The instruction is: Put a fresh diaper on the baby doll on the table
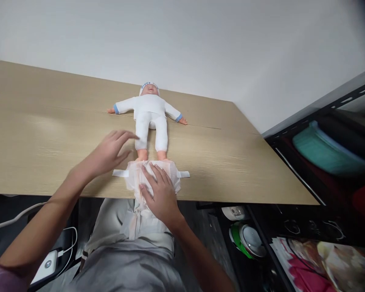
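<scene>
A baby doll (pixel 150 106) in a white outfit with blue cuffs and a white cap lies on its back on the wooden table, feet toward me. Just below its feet an unfolded diaper (pixel 130 172) is spread at the table's front edge, its lower part hanging down onto my lap. White tabs stick out at both its sides. My right hand (pixel 161 194) lies flat on the diaper with fingers stretched. Beside the doll's leg on the left, my left hand (pixel 114 150) hovers with fingers apart and nothing in them; whether its fingertips touch the leg I cannot tell.
The wooden table (pixel 63 134) meets a white wall at the back. On the right stands a black shelf rack with a teal basin (pixel 328 152). Below the table edge are a green-and-white round item (pixel 247 241) and, at lower left, a white power device (pixel 45 265) with cables.
</scene>
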Available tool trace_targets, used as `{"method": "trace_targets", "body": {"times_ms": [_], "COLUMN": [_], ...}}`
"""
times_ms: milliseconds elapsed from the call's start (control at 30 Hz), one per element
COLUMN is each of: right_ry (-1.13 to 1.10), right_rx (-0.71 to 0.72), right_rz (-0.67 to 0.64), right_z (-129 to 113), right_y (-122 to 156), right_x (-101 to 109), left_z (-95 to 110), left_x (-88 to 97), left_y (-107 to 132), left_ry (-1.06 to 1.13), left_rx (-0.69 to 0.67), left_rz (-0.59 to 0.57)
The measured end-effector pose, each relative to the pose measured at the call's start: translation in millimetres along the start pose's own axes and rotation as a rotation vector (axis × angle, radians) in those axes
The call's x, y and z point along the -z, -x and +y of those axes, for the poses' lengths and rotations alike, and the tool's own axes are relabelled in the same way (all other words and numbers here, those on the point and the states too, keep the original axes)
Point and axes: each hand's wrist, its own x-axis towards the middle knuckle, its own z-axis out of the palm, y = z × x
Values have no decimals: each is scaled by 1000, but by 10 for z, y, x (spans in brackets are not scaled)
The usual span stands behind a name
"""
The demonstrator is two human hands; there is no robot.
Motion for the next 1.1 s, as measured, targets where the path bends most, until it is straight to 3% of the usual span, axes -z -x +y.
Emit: {"method": "trace_targets", "body": {"times_ms": [67,133,300,533,767,900,1100], "right_ry": [0,-4,-24,-44,-31,-29,-40], "right_rx": [5,16,39,34,40,5,31], "right_rz": [30,59,74,54,-37,-70,-167], "right_z": [8,16,16,15,1,5,173], "right_y": [3,4,-8,-25,-55,-76,-312], "right_x": [-19,-37,-44,-4,48,55,67], "left_z": [-271,-408,-290,-294,-258,-253,-200], "left_x": [-133,-251,-478,-625,-706,-713,-366], "left_y": [-336,-552,-747,-942,-1150,-1291,-1623], "left_ry": [-188,-348,-614,-695,-554,-353,73], "left_rx": [-99,-211,-463,-652,-711,-698,-622], "left_rz": [-44,-160,-383,-370,-270,-266,-303]}}
